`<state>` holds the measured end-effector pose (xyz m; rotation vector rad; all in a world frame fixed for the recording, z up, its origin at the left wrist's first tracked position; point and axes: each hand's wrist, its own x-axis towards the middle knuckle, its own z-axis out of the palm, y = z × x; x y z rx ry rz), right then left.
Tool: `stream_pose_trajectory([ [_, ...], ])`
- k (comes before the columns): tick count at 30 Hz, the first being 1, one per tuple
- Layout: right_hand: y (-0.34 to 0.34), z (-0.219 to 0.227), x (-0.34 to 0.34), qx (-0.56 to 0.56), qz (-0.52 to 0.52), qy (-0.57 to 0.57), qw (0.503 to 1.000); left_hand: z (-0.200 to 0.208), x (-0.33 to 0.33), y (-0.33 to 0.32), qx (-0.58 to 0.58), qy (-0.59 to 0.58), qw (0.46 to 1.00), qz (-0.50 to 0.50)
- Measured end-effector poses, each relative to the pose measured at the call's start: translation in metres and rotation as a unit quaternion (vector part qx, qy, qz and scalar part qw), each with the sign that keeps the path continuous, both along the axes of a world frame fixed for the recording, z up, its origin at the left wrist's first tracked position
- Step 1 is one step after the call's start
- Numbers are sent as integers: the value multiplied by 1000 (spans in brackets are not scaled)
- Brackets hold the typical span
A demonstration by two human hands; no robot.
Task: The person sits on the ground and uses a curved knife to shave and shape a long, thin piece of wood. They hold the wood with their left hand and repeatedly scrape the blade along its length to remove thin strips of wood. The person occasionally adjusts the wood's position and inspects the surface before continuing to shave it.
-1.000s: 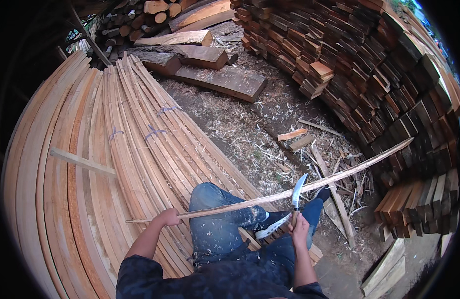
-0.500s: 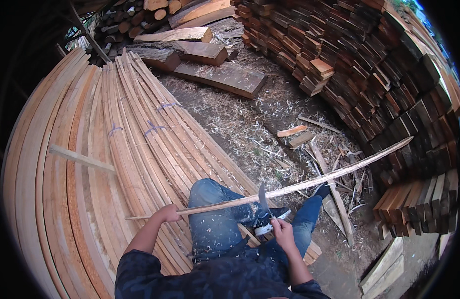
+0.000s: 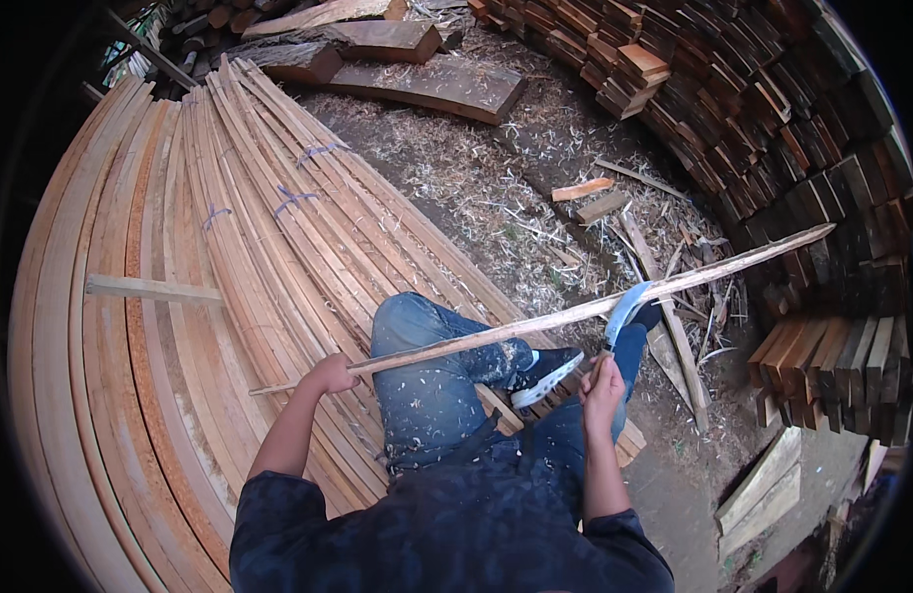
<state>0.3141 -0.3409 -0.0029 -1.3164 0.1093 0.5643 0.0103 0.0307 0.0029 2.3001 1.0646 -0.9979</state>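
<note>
A long, thin wooden pole (image 3: 506, 334) with a pale, rough-cut face slants across my lap, its far end rising to the right. My left hand (image 3: 332, 377) is closed round it near its tapered left end. In my right hand (image 3: 602, 387) is the handle of a sickle (image 3: 626, 308); its curved, bluish-grey blade lies against the pole to the right of my shoe, beyond the knee. Pale shavings speckle my blue jeans (image 3: 424, 420). The sickle's handle is mostly hidden by my fingers.
Long sawn strips (image 3: 249, 227), some bound with purple ties, lie beneath me and to the left, with a short batten (image 3: 155, 288) across them. Stacked boards (image 3: 713, 99) wall the right side. Thick beams (image 3: 441, 87) lie at the back. Shavings and offcuts (image 3: 581, 190) litter the ground.
My right hand has carried the sickle to the right and farther out, its blade moving along the pole toward the far end. My left hand keeps its grip. The head view has shifted.
</note>
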Motion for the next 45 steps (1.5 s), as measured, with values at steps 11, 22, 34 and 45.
stream_pose_trajectory([
  [11,5,-12,-29,-104,231,-81,964,16,7,-11,-15,-32,998,47],
  [22,1,-14,-19,-87,239,-23,967,6,2,-7,4,-43,999,17],
  [34,6,-28,-40,-74,358,-45,930,-2,8,4,-39,-28,998,-29],
  [45,8,-10,-23,17,180,34,983,5,-1,-2,-40,7,999,-13],
])
